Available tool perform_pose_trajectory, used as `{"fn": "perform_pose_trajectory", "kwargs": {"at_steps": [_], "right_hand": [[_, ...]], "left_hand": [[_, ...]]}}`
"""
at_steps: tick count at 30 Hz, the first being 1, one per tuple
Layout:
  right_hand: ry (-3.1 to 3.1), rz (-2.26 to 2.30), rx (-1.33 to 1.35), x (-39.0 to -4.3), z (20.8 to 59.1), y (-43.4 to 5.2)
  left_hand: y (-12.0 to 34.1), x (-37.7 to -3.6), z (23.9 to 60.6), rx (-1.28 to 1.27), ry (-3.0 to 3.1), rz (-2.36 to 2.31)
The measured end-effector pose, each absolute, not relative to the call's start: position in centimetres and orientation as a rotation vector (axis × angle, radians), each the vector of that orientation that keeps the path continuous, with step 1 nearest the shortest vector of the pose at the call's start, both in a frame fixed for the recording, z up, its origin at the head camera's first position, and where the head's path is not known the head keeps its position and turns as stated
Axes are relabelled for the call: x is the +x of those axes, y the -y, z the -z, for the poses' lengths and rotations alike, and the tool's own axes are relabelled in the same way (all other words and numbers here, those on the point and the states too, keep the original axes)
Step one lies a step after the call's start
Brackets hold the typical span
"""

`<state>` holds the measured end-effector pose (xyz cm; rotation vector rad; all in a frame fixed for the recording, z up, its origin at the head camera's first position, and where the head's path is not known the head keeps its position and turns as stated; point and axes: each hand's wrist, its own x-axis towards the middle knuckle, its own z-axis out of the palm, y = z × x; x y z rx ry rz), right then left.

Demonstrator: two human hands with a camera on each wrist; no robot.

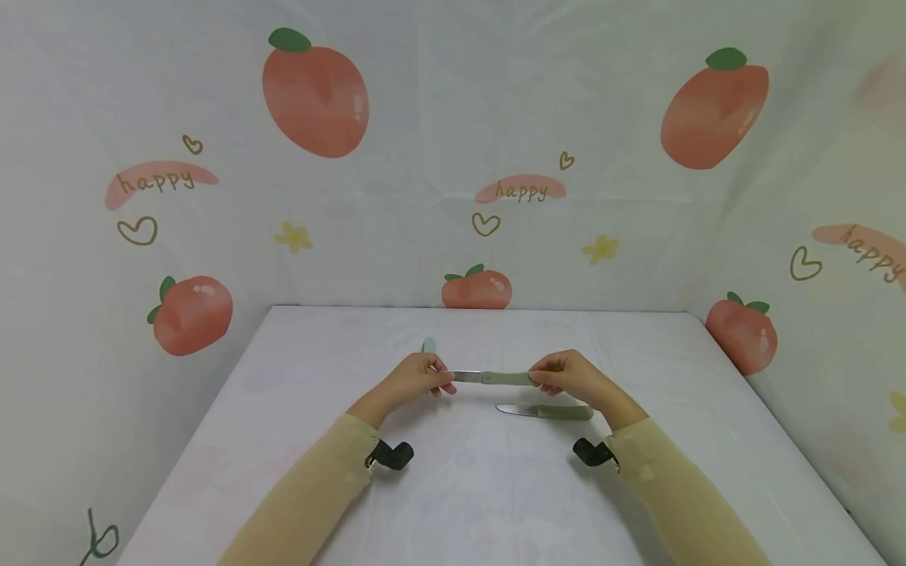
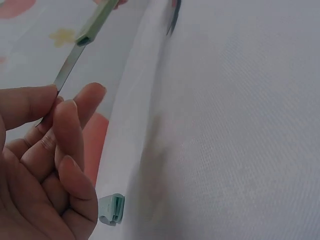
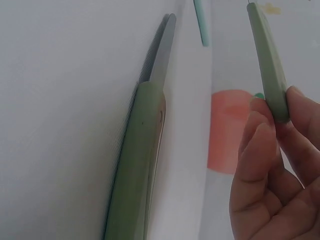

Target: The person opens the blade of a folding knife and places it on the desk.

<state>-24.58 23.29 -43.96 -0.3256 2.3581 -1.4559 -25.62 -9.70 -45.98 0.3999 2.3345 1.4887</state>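
Midair, knife (image 1: 491,377): blade between left hand (image 1: 418,377) fingers (image 2: 65,130), handle in right hand (image 1: 569,377).

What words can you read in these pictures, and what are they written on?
"happy" on a pink streak of the backdrop cloth, upper left.
"happy" on the pink streak in the middle.
"happy" on the streak at the right edge, tilted.
The held knife, the knife on the table and the small green cap show no writing.
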Motion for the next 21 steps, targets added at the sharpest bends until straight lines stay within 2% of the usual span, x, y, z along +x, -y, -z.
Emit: {"fn": "perform_pose_trajectory", "kwargs": {"at_steps": [21], "right_hand": [[-2.356, 1.415, -0.301, -25.6, 45.3, -24.0]], "left_hand": [[8.7, -25.8, 46.7, 0.414, -2.475, -1.278]]}}
